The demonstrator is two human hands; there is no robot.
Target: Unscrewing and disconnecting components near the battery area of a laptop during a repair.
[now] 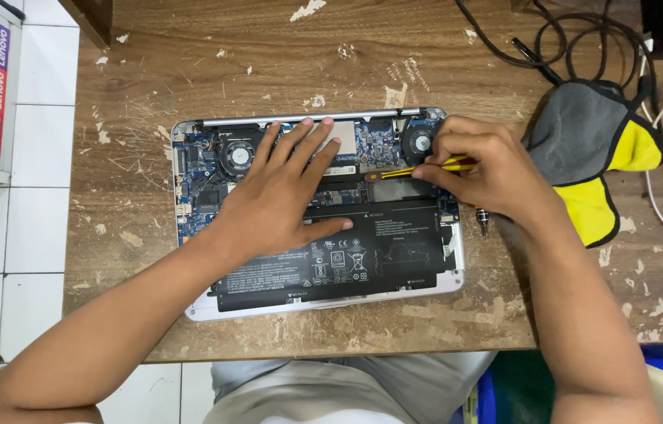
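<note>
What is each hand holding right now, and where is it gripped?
The right hand pinches a yellow screwdriver by its handle. The left hand holds nothing; it rests flat on the opened laptop.

grey-yellow cloth [594,149], black cables [582,39], white cable [661,212], worn wooden table [190,63]

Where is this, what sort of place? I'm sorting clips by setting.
Probably a small electronics repair bench: an opened laptop with its battery exposed lies on a scarred wooden table, and the right hand holds a yellow screwdriver.
</note>
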